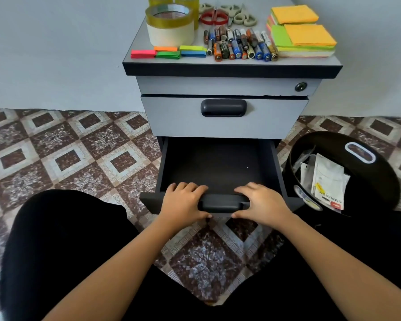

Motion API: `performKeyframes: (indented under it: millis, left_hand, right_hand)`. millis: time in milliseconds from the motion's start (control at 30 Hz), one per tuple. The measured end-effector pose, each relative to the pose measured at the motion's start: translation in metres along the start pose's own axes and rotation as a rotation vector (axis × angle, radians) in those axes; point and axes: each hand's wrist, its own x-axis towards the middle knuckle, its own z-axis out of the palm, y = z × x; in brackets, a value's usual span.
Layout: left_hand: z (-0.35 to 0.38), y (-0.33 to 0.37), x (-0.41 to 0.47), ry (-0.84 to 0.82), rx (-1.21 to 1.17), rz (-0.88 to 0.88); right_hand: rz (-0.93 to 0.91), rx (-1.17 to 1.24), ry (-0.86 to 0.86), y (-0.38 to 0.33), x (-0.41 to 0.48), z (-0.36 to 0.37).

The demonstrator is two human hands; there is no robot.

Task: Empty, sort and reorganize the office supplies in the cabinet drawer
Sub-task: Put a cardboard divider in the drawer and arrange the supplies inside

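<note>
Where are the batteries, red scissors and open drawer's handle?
batteries (237, 46), head view, middle of the pile.
red scissors (215, 16), head view, where the red loops meet.
open drawer's handle (222, 203), head view, bare middle of the grip.

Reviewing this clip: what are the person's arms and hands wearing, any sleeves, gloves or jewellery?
No gloves on the left hand or right hand, and no rings, watch or bracelet show. The left forearm and right forearm are bare to the frame's edge; no sleeve is in view. Black clothing covers the lap.
</note>
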Motion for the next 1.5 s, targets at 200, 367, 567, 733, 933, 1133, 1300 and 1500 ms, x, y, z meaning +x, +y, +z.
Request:
performKeyframes:
  millis: [200, 367, 567, 733, 933, 1133, 1300, 1500]
  left_hand:
    - [0.004, 0.006, 0.004, 0.098, -0.055, -0.076]
    - [-0.001, 0.013, -0.004, 0.156, -0.131, -0.034]
    - [-0.007, 0.029, -0.029, 0.177, -0.413, -0.068]
    - [0.005, 0.034, -0.042, 0.094, -0.715, -0.378]
    - [0.021, 0.031, -0.033, 0.159, -0.815, -0.722]
    - [0.017, 0.038, -0.022, 0.246, -0.931, -0.827]
    - [0.017, 0.036, -0.011, 0.249, -0.967, -0.809]
    - [0.012, 0.027, 0.017, 0.246, -0.967, -0.796]
  right_hand:
    - [0.075, -0.003, 0.122, 0.000, 0.005, 0.006]
    - [0.007, 0.023, 0.131, -0.009, 0.001, 0.004]
    - [0.099, 0.355, 0.288, -0.028, -0.023, 0.000]
    - [0.497, 0.831, 0.370, -0.032, -0.042, 0.015]
    - [0.883, 1.036, 0.395, -0.034, -0.033, 0.036]
    - [0.797, 1.108, 0.497, -0.036, -0.020, 0.046]
    - [0.753, 1.184, 0.511, -0.031, -0.011, 0.044]
    - [0.720, 1.181, 0.516, -0.022, 0.014, 0.035]
